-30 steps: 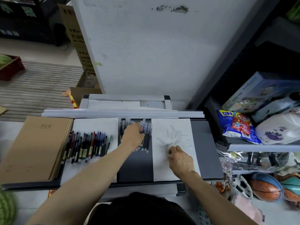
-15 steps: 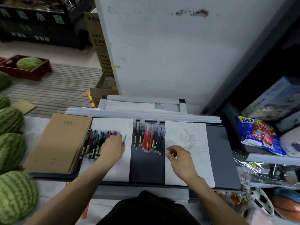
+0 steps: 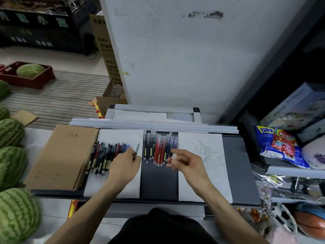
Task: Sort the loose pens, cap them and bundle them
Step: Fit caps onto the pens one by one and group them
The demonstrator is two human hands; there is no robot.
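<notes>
One pen is pinched in the left hand, one clear cap in the right hand. Two rows are laid out: left pen row, middle pen row.

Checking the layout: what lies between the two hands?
Head view: the row of capped pens, on the dark mat, lies between left hand and right hand.

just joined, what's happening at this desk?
A person is capping pens. The left hand grips a dark teal pen beside the loose pile of pens on the left white sheet; the right hand pinches a clear plastic cap. A row of capped pens lies on the dark grey board between. No bundle yet.
</notes>
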